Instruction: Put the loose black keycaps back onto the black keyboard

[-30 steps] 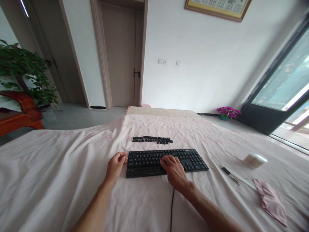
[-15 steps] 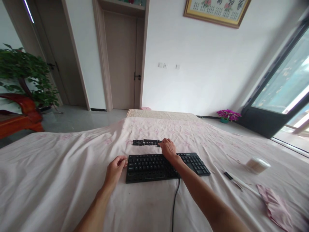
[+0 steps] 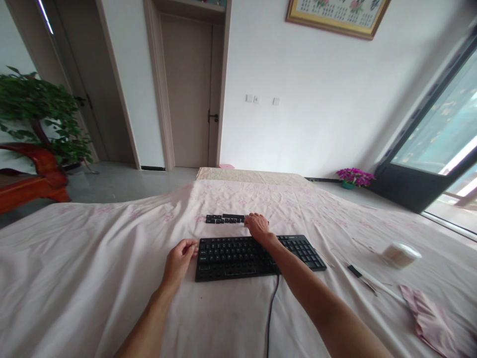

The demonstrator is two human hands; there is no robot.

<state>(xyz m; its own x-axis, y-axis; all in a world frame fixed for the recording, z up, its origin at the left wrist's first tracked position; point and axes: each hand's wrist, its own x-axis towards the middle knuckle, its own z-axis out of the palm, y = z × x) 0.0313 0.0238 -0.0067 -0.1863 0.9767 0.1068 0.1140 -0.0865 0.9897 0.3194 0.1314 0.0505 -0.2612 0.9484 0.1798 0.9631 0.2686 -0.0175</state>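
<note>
A black keyboard (image 3: 231, 256) lies on the pink bed-like cloth, with its bottom row of keys and spacebar off. Beyond it, loose black keycaps (image 3: 214, 219) are lined up in two short rows, a long spacebar among them. My right hand (image 3: 258, 226) reaches across the keyboard to the right end of these rows. Its fingers are bent down and closed at a keycap, which they mostly hide. At the keyboard's upper left edge rests my left hand (image 3: 182, 256), thumb and fingers pinched together; what is between them cannot be made out.
On the right are a round tub of cotton swabs (image 3: 402, 254), a white-handled brush (image 3: 376, 281) with dark bristles, and a crumpled pink cloth (image 3: 428, 318). The keyboard's cable (image 3: 271, 313) runs toward me. A flowered cloth (image 3: 122, 238) covers the surface.
The view has shifted slightly. My right hand has moved a little and its fingers sit differently over the right end of the keycap rows. My left hand stays at the keyboard's edge.
</note>
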